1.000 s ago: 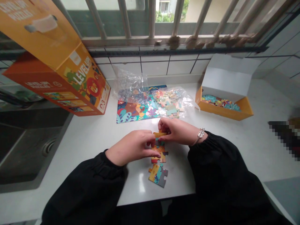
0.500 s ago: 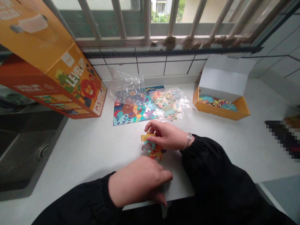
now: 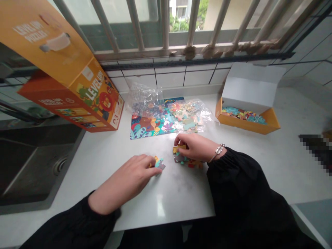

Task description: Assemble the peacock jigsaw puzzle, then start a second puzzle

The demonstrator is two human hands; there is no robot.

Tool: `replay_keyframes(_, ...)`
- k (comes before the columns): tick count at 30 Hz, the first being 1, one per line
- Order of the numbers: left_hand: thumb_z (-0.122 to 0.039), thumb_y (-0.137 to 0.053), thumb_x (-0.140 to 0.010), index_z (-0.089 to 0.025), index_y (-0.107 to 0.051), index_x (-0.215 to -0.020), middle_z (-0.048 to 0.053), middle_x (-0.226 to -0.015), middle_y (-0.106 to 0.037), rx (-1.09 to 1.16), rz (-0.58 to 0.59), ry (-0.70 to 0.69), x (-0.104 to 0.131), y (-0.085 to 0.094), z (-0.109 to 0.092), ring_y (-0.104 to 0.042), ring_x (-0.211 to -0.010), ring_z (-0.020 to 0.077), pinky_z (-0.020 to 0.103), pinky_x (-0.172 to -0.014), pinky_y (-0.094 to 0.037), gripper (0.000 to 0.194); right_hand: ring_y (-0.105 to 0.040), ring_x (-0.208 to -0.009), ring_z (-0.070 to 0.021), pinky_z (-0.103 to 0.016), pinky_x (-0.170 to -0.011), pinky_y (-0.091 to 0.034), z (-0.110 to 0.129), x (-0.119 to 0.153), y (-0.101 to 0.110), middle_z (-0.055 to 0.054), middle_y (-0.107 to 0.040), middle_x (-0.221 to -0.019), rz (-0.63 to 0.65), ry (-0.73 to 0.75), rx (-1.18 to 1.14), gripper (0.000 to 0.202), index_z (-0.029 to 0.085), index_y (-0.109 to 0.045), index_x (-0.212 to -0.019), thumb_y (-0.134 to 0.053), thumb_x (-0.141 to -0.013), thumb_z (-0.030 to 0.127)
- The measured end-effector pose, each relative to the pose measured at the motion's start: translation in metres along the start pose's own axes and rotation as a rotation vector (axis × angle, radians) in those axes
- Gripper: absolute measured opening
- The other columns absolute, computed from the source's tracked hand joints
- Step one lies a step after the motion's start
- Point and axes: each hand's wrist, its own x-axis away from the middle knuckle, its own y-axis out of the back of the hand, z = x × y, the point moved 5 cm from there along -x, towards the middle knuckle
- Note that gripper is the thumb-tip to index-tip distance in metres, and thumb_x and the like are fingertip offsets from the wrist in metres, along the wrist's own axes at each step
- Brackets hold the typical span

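Observation:
Between the thumb and fingers of my left hand (image 3: 137, 173) is a small puzzle piece (image 3: 160, 163), yellow, teal and grey, at the middle of the white counter (image 3: 160, 197). To its right, my right hand (image 3: 194, 146) is closed on a joined group of puzzle pieces (image 3: 179, 157), yellow, grey and orange, partly hidden under the fingers and palm. A gap of counter separates the single piece from the group. Behind the hands lies a colourful picture sheet (image 3: 145, 128) with a clear bag of puzzle pieces (image 3: 190, 119) on its right part.
A tall orange box (image 3: 103, 100) stands at the left beside a sink (image 3: 31, 166). An open yellow box (image 3: 249, 125) with loose pieces is at the back right. A crumpled clear bag (image 3: 145, 97) lies near the tiled wall, below the barred window.
My left hand has moved left and away from my body, and a small piece now shows in its fingers. My right hand and the joined pieces have shifted right. The view has shifted slightly.

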Motion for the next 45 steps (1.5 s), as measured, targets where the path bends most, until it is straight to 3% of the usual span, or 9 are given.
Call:
replay_keyframes(3,-0.017,-0.058,-0.104,-0.028,-0.071,-0.127,0.010,-0.131,-0.068,0.088,-0.035,0.018,-0.018,0.018,0.016,-0.065,-0.122,0.0261,0.041,-0.104,-0.053,0.028,-0.064,-0.080,-0.0158,-0.027,-0.074,-0.044,0.004,-0.002,0.000,-0.003,-0.074,-0.096,-0.035,0.053,-0.097,0.018,0.021,-0.072,-0.114,-0.067,-0.097,0.021)
replay_keyframes(6,-0.035,-0.069,-0.103,-0.022,-0.068,-0.123,0.012,-0.127,-0.068,0.089,-0.093,0.089,-0.032,0.025,0.032,-0.065,-0.121,0.0283,0.042,-0.105,-0.053,0.023,-0.060,-0.074,-0.0133,-0.026,-0.071,-0.043,0.008,-0.007,-0.007,0.000,-0.072,-0.092,-0.069,0.073,-0.207,0.018,0.021,-0.070,-0.118,-0.067,-0.101,0.026)
replay_keyframes(9,-0.048,-0.081,-0.095,-0.021,-0.069,-0.123,0.012,-0.124,-0.068,0.097,-0.105,0.152,-0.034,0.016,0.049,-0.064,-0.119,0.0303,0.043,-0.102,-0.054,0.040,-0.057,-0.071,-0.0122,-0.025,-0.069,-0.043,0.010,-0.015,-0.018,0.002,-0.068,-0.085,-0.103,0.071,-0.260,0.019,0.020,-0.069,-0.119,-0.069,-0.101,0.028)
replay_keyframes(13,-0.050,-0.080,-0.097,-0.025,-0.071,-0.126,0.009,-0.121,-0.068,0.220,-0.068,0.105,-0.026,0.002,0.060,-0.065,-0.116,0.0278,0.040,-0.100,-0.054,0.039,-0.057,-0.071,-0.0118,-0.025,-0.068,-0.043,0.013,-0.022,-0.033,0.003,-0.067,-0.084,-0.070,0.078,-0.305,0.020,0.020,-0.072,-0.119,-0.073,-0.100,0.026)
replay_keyframes(19,-0.047,-0.075,-0.101,-0.026,-0.072,-0.129,0.010,-0.124,-0.067,0.252,-0.087,0.084,-0.023,-0.001,0.059,-0.064,-0.118,0.0282,0.042,-0.103,-0.053,0.036,-0.067,-0.086,-0.0155,-0.027,-0.080,-0.050,0.020,-0.024,-0.040,-0.003,-0.075,-0.100,-0.090,0.116,-0.159,0.021,0.021,-0.078,-0.117,-0.080,-0.096,0.022)
replay_keyframes(28,-0.047,-0.075,-0.101,-0.027,-0.072,-0.132,0.010,-0.126,-0.067,0.245,-0.069,0.086,-0.024,-0.003,0.059,-0.064,-0.121,0.0282,0.042,-0.104,-0.053,0.037,-0.067,-0.093,-0.0178,-0.032,-0.091,-0.054,0.024,-0.019,-0.035,-0.007,-0.067,-0.112,-0.113,0.150,-0.034,0.020,0.022,-0.082,-0.114,-0.081,-0.095,0.020)
replay_keyframes(34,-0.043,-0.075,-0.102,-0.026,-0.072,-0.132,0.010,-0.128,-0.067,0.268,-0.095,0.084,-0.025,0.002,0.055,-0.064,-0.121,0.0278,0.043,-0.105,-0.053,0.035,-0.065,-0.090,-0.0166,-0.032,-0.089,-0.053,0.023,-0.019,-0.036,-0.006,-0.066,-0.114,-0.122,0.088,-0.022,0.027,0.021,-0.079,-0.117,-0.085,-0.091,0.018)
replay_keyframes(41,-0.041,-0.073,-0.102,-0.027,-0.072,-0.131,0.009,-0.127,-0.067,0.271,-0.082,0.078,-0.026,0.003,0.053,-0.064,-0.120,0.0271,0.042,-0.104,-0.054,0.032,-0.067,-0.095,-0.0183,-0.031,-0.089,-0.050,0.033,-0.020,-0.039,-0.007,-0.069,-0.111,-0.068,0.105,0.011,0.016,0.021,-0.080,-0.112,-0.076,-0.097,0.015)
replay_keyframes(45,-0.037,-0.069,-0.104,-0.029,-0.073,-0.132,0.009,-0.128,-0.067,0.274,-0.097,0.039,-0.028,0.007,0.045,-0.064,-0.120,0.0260,0.041,-0.105,-0.054,0.029,-0.065,-0.089,-0.0164,-0.029,-0.083,-0.048,0.031,-0.020,-0.039,-0.006,-0.069,-0.105,-0.117,0.125,-0.001,0.011,0.019,-0.078,-0.105,-0.072,-0.098,0.013)
